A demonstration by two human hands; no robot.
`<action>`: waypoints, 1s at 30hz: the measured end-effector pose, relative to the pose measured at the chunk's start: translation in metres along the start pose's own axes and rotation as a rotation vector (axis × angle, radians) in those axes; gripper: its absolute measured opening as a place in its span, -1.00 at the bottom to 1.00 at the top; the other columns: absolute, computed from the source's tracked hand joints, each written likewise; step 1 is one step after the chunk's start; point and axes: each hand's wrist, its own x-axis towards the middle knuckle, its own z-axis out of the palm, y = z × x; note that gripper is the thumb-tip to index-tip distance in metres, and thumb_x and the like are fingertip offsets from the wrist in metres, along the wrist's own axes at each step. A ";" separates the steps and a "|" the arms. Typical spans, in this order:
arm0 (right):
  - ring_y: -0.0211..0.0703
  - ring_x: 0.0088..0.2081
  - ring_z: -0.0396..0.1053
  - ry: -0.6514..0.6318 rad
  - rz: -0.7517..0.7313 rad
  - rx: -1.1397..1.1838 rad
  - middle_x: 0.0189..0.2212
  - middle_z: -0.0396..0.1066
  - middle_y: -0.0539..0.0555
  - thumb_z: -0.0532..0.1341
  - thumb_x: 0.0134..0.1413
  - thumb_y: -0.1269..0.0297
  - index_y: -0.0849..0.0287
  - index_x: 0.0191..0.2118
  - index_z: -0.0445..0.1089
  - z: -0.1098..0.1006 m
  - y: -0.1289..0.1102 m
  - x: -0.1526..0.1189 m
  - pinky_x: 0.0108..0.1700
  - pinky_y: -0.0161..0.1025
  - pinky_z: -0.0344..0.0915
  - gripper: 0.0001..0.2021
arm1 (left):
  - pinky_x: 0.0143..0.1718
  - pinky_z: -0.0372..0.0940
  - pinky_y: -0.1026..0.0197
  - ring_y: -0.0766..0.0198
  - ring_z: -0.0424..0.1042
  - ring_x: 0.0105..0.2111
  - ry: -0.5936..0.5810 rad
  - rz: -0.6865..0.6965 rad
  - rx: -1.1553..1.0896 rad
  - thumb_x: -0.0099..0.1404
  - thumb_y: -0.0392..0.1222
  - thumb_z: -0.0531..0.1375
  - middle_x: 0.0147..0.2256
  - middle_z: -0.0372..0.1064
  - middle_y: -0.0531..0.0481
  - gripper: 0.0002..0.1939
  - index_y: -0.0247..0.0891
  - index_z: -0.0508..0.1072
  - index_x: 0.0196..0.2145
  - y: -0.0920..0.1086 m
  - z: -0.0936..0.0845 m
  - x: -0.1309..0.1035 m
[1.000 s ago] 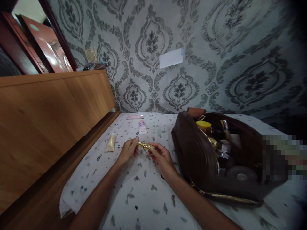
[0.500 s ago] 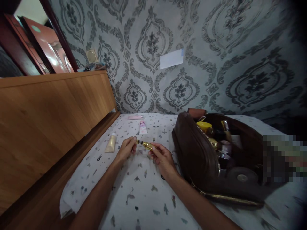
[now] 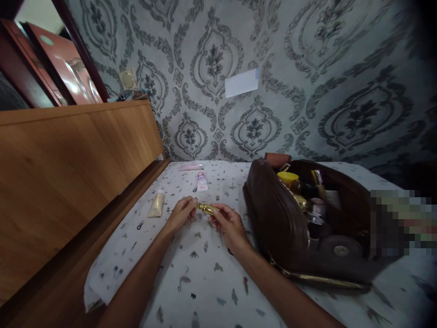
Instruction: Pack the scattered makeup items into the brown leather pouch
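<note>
Between my hands, just above the patterned white sheet (image 3: 205, 273), is a small gold tube (image 3: 206, 208). My left hand (image 3: 182, 214) pinches its left end, a short gold piece that looks like a cap. The longer gold body lies in the fingers of my right hand (image 3: 230, 224). Both parts meet, or nearly so; the joint is too small to make out. Left of my left hand lies a beige tube (image 3: 157, 204) with a white cap. Beyond my hands are a pink and white tube (image 3: 202, 181) and a flat pink tube (image 3: 191, 167).
An open brown bag (image 3: 276, 209) stands at the right, holding a yellow item (image 3: 288, 177), jars and other cosmetics. A wooden panel (image 3: 78, 159) runs along the left side. Behind the sheet rises a patterned wall (image 3: 218, 123) with a white paper (image 3: 241, 83) on it.
The two gold parts have come together; the dark gap between them has closed. My hands are slightly closer to each other. The whole view has shifted a little.
</note>
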 end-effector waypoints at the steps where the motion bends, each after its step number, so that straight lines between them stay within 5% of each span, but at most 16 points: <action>1: -0.25 -0.51 0.37 0.004 -0.005 -0.003 -0.40 0.50 0.05 0.48 -0.35 0.01 0.18 -0.33 0.50 0.000 0.001 0.000 -0.54 -0.34 0.22 -0.56 | -0.61 -0.01 0.35 0.45 0.16 -0.65 -0.001 0.001 -0.007 0.26 0.26 0.07 -0.62 0.18 0.15 -0.51 -0.24 0.20 -0.50 0.001 0.000 0.000; 30: -0.24 -0.55 0.34 0.040 -0.069 -0.182 -0.50 0.47 0.03 0.41 -0.25 -0.02 0.19 -0.31 0.45 0.000 0.000 -0.001 -0.56 -0.33 0.18 -0.58 | -0.68 -0.07 0.41 0.47 0.19 -0.65 -0.050 -0.063 -0.223 0.07 0.19 0.30 -0.58 0.25 0.13 -0.54 -0.27 0.31 -0.41 -0.001 -0.001 0.002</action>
